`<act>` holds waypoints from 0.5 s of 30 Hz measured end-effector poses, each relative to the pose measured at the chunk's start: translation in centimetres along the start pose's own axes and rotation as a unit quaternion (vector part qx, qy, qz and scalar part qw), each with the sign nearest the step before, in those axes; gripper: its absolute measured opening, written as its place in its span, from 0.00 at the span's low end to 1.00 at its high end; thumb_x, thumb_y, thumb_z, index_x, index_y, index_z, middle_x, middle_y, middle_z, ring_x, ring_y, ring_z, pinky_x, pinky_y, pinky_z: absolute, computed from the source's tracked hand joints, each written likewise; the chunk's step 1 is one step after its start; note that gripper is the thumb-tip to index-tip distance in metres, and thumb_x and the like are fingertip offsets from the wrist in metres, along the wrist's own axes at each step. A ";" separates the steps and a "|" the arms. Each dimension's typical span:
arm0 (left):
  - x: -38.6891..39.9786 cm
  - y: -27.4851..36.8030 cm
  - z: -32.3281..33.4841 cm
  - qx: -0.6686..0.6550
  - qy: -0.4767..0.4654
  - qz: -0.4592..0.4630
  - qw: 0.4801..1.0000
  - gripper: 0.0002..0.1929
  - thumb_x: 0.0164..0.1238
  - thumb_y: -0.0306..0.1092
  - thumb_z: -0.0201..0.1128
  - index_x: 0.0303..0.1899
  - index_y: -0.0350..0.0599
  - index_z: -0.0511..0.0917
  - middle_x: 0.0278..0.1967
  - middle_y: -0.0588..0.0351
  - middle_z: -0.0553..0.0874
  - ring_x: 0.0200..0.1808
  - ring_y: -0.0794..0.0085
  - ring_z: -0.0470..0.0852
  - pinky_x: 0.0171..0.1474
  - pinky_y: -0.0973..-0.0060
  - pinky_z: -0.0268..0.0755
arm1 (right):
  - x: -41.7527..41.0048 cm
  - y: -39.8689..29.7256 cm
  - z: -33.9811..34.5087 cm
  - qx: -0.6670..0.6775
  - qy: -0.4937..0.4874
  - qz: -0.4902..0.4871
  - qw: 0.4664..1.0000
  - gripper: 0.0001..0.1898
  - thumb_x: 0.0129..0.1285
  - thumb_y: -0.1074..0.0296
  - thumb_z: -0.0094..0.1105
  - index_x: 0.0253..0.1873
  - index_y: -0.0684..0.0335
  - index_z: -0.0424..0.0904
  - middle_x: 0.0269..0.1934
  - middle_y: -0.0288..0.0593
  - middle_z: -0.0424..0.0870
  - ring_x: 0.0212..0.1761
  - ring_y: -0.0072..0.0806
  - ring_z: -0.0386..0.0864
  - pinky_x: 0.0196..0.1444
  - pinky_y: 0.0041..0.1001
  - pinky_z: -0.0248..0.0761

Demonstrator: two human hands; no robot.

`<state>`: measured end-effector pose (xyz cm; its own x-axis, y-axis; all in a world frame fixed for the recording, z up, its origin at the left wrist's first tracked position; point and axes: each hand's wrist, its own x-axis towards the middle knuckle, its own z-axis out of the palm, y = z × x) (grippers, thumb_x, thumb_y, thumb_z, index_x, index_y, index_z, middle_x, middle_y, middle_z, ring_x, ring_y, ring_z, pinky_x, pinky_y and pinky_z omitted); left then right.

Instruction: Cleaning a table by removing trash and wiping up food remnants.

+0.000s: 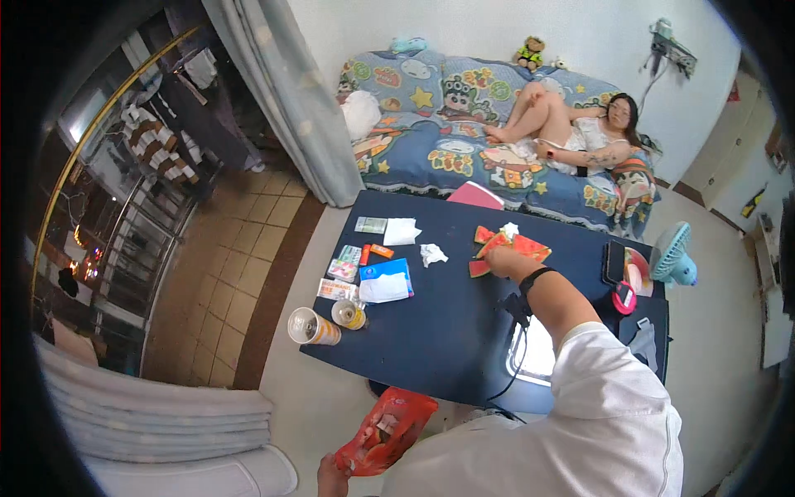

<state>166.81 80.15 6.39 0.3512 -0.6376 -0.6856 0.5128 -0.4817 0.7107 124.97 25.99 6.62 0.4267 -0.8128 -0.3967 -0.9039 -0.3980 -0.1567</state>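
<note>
My left hand (333, 476) grips the edge of a red plastic bag (394, 428) at the bottom of the view, beside the near table edge. Scraps lie inside the bag. My right hand (506, 262) reaches over the dark table (435, 335) to the watermelon pieces and is on one slice (492, 245); its fingertips are partly hidden, so a firm hold cannot be told. More watermelon pieces (531, 248) lie around it, with a crumpled white tissue (510, 230) behind. Another crumpled tissue (433, 255) rests to the left of them.
Two cups (313, 327) stand at the table's near left corner, by small boxes and a blue packet (385, 270). A phone (613, 262), a small fan (674, 255) and a cable (520, 360) are at the right. Behind the table, a person reclines on a sofa (435, 149).
</note>
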 end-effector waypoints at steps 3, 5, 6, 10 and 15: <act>1.4 -0.5 -0.6 0.011 -0.075 0.040 0.996 0.14 0.70 0.39 0.55 0.46 0.36 0.76 0.40 0.54 0.83 0.40 0.69 0.81 0.45 0.70 0.76 | 0.3 1.5 1.1 -0.074 -0.037 -0.020 0.996 0.17 0.52 0.74 0.53 0.48 0.64 0.80 0.42 0.52 0.83 0.46 0.47 0.81 0.47 0.39 0.74; 1.4 0.1 0.0 -0.039 -0.100 0.054 0.993 0.15 0.70 0.39 0.56 0.47 0.36 0.74 0.41 0.52 0.82 0.40 0.68 0.80 0.45 0.69 0.77 | -0.4 1.9 1.8 -0.043 -0.003 -0.029 0.999 0.18 0.53 0.73 0.53 0.50 0.62 0.80 0.43 0.52 0.83 0.47 0.47 0.81 0.48 0.40 0.74; 1.2 0.8 0.7 -0.051 -0.111 0.055 0.991 0.16 0.71 0.43 0.50 0.45 0.38 0.74 0.39 0.53 0.82 0.37 0.70 0.79 0.38 0.73 0.72 | -1.0 1.1 1.5 -0.012 0.029 -0.054 0.998 0.19 0.54 0.72 0.53 0.52 0.61 0.79 0.44 0.52 0.83 0.48 0.48 0.81 0.50 0.40 0.73; -0.5 2.2 0.5 -0.076 -0.079 0.039 0.993 0.22 0.72 0.48 0.43 0.46 0.36 0.74 0.37 0.54 0.82 0.34 0.73 0.78 0.35 0.76 0.70 | -7.1 -8.7 0.4 0.087 0.059 -0.158 0.982 0.18 0.56 0.67 0.54 0.53 0.61 0.79 0.48 0.53 0.81 0.53 0.48 0.77 0.54 0.40 0.71; -1.0 4.7 2.1 -0.106 -0.074 0.068 0.989 0.23 0.70 0.48 0.43 0.51 0.36 0.73 0.33 0.57 0.80 0.27 0.77 0.72 0.33 0.78 0.68 | -11.9 -17.9 5.4 0.148 -0.040 -0.288 0.945 0.18 0.57 0.66 0.58 0.53 0.62 0.78 0.47 0.53 0.81 0.50 0.48 0.78 0.53 0.40 0.71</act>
<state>167.21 77.31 10.73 0.3182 -0.7760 -0.5446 0.6263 -0.2591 0.7353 135.91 45.06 9.31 0.8575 -0.4587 -0.2330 -0.4963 -0.6184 -0.6093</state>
